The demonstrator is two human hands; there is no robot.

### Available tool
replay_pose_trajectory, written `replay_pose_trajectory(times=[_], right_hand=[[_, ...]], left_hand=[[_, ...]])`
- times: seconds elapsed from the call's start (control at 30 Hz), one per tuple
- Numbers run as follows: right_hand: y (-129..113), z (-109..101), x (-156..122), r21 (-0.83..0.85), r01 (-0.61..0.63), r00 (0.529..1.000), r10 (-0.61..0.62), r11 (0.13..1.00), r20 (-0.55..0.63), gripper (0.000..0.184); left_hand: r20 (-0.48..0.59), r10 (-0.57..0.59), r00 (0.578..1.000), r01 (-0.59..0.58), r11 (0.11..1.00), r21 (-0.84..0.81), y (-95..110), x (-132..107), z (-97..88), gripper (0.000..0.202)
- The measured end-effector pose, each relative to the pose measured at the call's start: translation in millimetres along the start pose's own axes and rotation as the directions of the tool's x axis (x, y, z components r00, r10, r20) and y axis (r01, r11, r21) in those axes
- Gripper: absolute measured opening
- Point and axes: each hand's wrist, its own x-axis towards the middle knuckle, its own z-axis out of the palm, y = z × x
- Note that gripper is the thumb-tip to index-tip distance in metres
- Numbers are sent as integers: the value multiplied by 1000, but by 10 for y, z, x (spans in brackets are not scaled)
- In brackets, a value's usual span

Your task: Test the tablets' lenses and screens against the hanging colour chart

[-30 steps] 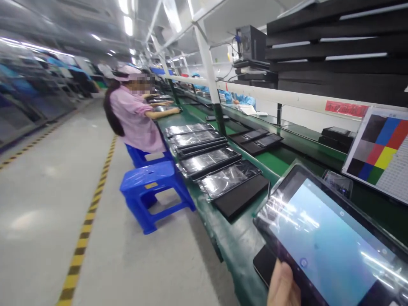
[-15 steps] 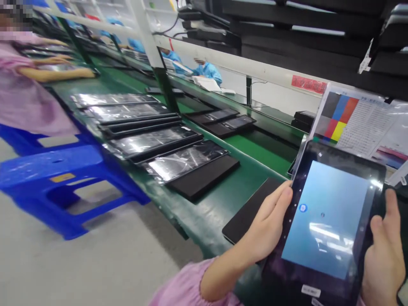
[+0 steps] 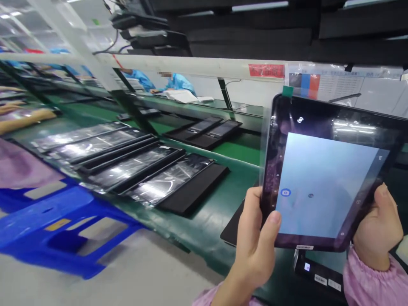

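Tablet point(image 3: 328, 182) | edges gripped: left hand point(image 3: 255, 242), right hand point(image 3: 374, 225) | green bench point(image 3: 197, 223) below

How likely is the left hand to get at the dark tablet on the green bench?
Probably yes: the left hand is beside the dark tablet with nothing between, but it grips the lit tablet and must let go first.
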Motion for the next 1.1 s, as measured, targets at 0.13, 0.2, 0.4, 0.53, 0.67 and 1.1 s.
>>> replay_pose_trajectory(times=[0.13, 0.2, 0.4, 0.53, 0.67, 1.1], right_hand=[[-45, 38, 17, 73, 13, 996, -7, 997, -86, 17], [-59, 48, 11, 80, -5, 996, 13, 997, -93, 20], [0, 13, -26, 83, 17, 986, -3, 996, -166, 17], [38, 9, -33, 75, 39, 983, -25, 996, -181, 11], [45, -6, -41, 55, 95, 981, -84, 994, -177, 11], [-41, -4, -42, 54, 20, 994, -14, 998, -110, 10]], left_hand=[[-35, -54, 998, 54, 998, 23, 78, 40, 17, 21], [-52, -76, 996, 78, 996, 33, 112, 55, 38, 22], [-62, -170, 983, 171, 985, 10, 129, 77, 92, 26], [-73, -154, 985, 155, 988, 20, 114, 85, 99, 26], [-85, -132, 988, 136, 990, 36, 110, 91, 107, 28], [-96, -83, 992, 95, 987, 127, 139, 129, 144, 27]])
